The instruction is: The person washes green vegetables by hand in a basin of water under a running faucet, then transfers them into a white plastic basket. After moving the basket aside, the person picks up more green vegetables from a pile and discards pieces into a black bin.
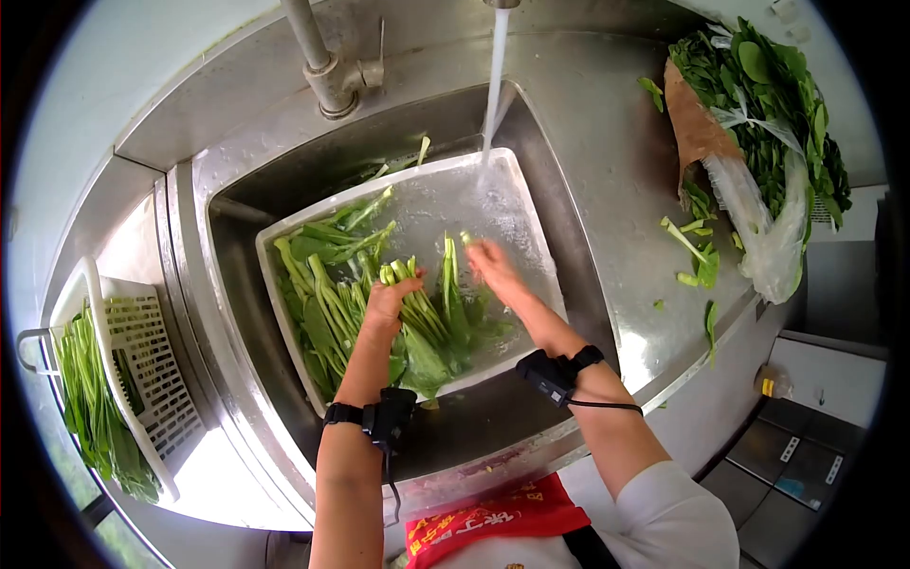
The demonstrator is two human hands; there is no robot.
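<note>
My left hand (pixel 387 302) is closed around a bunch of leafy greens (pixel 422 318), their pale cut stems pointing up and away from me. My right hand (pixel 491 264), slightly blurred, is closed just to the right, with the pale tip of a green stem (pixel 465 239) showing at its fingers. Between the hands a few upright stalks (pixel 450 270) stand in the water. More long-stemmed greens (pixel 327 294) fill the left side of the white basin (pixel 545 251). The hands are over this basin, which sits tilted inside the steel sink (pixel 578 237).
Water runs from a tap (pixel 502 4) into the basin's far end. Another faucet (pixel 332 81) stands at the back left. A white slotted basket (pixel 156 356) with greens is at far left. On the right counter lie a bagged leafy bundle (pixel 768 123) and loose scraps (pixel 700 256).
</note>
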